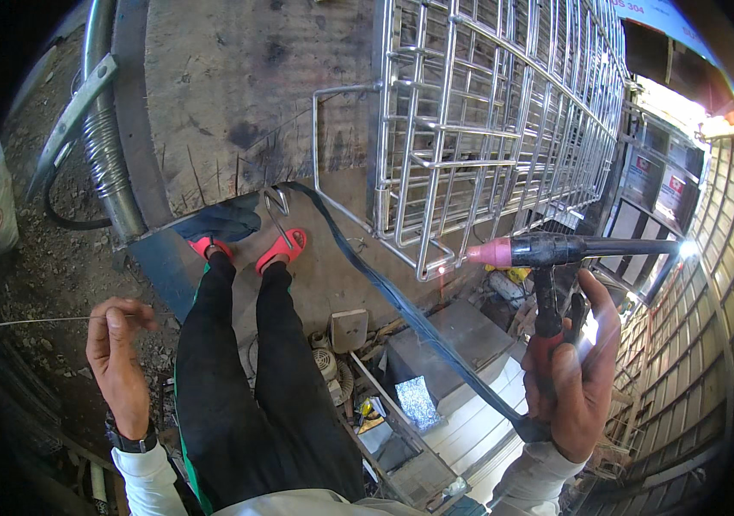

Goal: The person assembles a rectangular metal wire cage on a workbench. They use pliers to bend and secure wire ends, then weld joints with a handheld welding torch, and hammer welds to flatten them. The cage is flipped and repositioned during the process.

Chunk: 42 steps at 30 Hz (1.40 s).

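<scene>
My right hand [586, 370] is wrapped round the red handle of a TIG welding torch [547, 251], held at the right. Its pink nozzle [491, 253] points left, close to the lower corner of a shiny metal wire rack [444, 155]. A small reddish glow shows at that corner; whether the tip touches the metal I cannot tell. A dark sleeved cable [410, 314] runs from the torch hand up to the left. Away at the left, my left hand [119, 361] pinches a thin filler rod [40, 322], apart from the rack.
The rack lies over a stained wooden board [238, 95]. A metal pipe [107, 146] stands at the left. My feet in red slippers [283, 251] are below. A grey metal box [448, 353], a small motor [325, 365] and scrap lie near the middle. Corrugated sheeting [685, 318] is at the right.
</scene>
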Each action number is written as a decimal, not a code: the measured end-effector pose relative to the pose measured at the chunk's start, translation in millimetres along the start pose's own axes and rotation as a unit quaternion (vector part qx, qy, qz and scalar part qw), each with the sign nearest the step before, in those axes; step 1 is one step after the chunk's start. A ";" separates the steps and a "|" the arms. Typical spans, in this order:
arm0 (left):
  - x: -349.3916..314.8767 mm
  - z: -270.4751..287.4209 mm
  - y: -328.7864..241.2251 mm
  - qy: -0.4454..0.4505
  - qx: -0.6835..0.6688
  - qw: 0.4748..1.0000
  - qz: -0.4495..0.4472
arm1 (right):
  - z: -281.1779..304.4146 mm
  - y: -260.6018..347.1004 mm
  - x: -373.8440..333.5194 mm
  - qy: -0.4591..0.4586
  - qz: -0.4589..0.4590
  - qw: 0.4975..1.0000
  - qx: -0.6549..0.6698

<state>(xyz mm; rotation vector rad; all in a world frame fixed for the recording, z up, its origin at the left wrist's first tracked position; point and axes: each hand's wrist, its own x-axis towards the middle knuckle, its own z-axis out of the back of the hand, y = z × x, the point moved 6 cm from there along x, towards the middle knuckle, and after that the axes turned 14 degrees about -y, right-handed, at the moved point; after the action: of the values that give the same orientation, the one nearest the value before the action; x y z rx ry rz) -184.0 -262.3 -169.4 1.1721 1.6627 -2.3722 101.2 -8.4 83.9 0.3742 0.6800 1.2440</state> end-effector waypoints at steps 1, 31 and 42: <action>0.6 0.1 -0.2 -0.001 -0.002 1.000 -0.006 | -0.2 -0.3 0.6 0.008 -0.013 1.000 -0.004; 3.8 -17.6 -0.4 0.037 -0.032 0.999 0.006 | -0.7 -14.5 -2.7 -0.028 0.030 0.999 0.013; 6.2 -14.4 5.4 0.025 -0.029 0.998 -0.047 | 5.7 -18.5 -2.6 -0.008 -0.005 1.000 -0.001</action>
<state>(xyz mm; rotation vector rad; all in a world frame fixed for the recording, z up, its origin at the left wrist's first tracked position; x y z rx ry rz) -178.2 -250.6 -179.5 1.1791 1.8288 -2.3480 118.2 -15.8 77.6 0.3782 0.6670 1.2305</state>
